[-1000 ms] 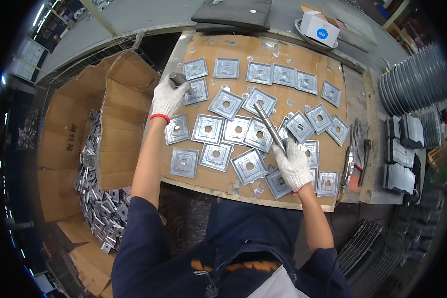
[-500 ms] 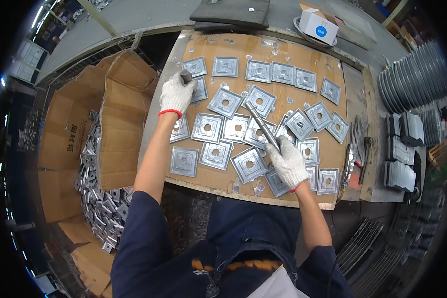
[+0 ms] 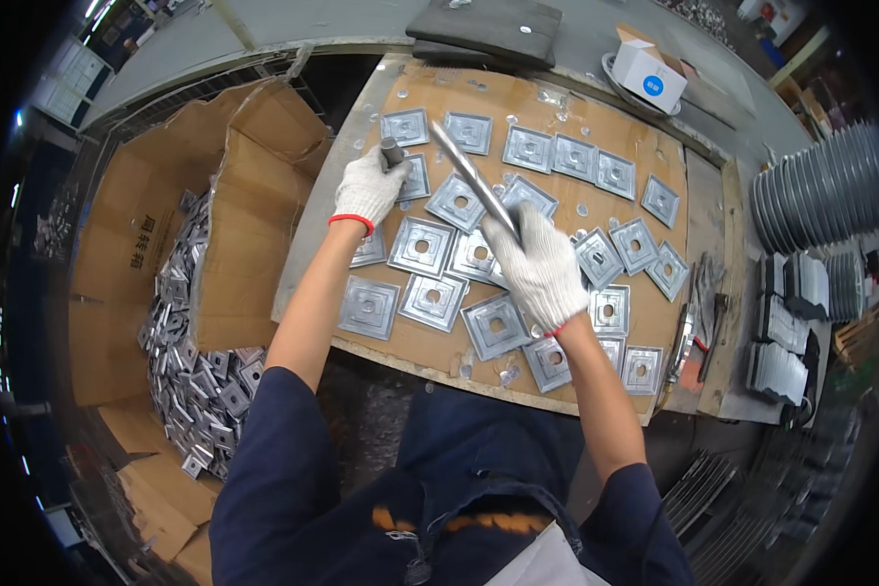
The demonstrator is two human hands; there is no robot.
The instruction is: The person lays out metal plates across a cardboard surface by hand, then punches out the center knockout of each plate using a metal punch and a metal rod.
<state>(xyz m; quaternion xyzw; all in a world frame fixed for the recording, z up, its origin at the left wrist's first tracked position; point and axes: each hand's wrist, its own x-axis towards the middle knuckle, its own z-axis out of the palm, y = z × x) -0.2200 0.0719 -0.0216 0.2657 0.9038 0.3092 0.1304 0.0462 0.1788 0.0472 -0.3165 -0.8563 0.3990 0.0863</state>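
Note:
My left hand [image 3: 367, 191], in a white knit glove with a red cuff, is closed round a short, round metal punch [image 3: 392, 149]. Its top sticks up from the fist, beside a square metal plate [image 3: 417, 178]; whether its lower end touches the plate is hidden. In my right hand [image 3: 545, 272], gloved the same way, is a long metal rod [image 3: 467, 172], slanting up and left with its far end in the air, near the punch. Several grey square plates with raised steps [image 3: 400, 256] lie on the cardboard-covered table [image 3: 439, 366], many with a hole in the middle.
Left of the table stands a large cardboard box [image 3: 254, 234] with a heap of small metal plates [image 3: 190, 342]. Hand tools [image 3: 689, 337] lie at the right edge. Beyond them are stacked round discs [image 3: 820, 186]. A white carton [image 3: 645, 76] and a dark pad [image 3: 483, 27] sit at the back.
My right hand has lifted and swung the rod up and left, toward the punch. My left hand keeps its grip on the punch at the same plate. The whole view has shifted slightly.

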